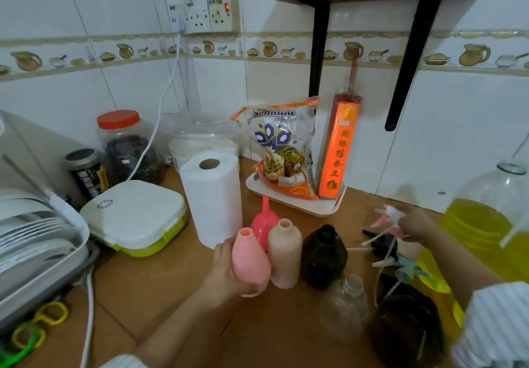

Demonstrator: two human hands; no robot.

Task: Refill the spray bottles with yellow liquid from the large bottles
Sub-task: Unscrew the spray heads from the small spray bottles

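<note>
Matt pink plastic bottle (250,261), clear glossy jug (486,196), soft paper roll (213,196).

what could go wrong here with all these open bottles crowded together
The left hand holds the pink bottle tilted against the beige bottle; a nudge could topple the uncapped bottles. The right hand holds a spray head beside the open large bottle of yellow liquid; a bump might spill it.

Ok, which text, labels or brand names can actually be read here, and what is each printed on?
Chinese characters, gold on red: incense box, too blurred to transcribe.
Script brand name: rice bag, blurred, unreadable; its small print too.
White lettering: dark tin, too blurred.
Flower emblem, no words: lunch box.
</note>
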